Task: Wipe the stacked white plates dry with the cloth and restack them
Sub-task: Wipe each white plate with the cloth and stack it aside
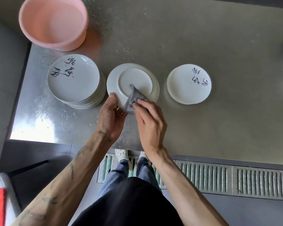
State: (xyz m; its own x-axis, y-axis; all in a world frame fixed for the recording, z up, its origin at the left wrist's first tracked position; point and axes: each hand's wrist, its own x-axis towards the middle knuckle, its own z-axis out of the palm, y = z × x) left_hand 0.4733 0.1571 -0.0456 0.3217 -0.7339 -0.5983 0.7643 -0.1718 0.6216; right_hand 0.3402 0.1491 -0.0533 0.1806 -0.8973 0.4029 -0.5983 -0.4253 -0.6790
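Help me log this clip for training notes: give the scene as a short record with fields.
plate: white plate, underside toward camera, between the two stacks
left hand: left hand holds the plate's near-left rim
right hand: right hand holds grey cloth against the plate
left stack: left stack, taller, painted face up
right stack: right stack, shorter, painted face up
other: pink basin at far left of metal table
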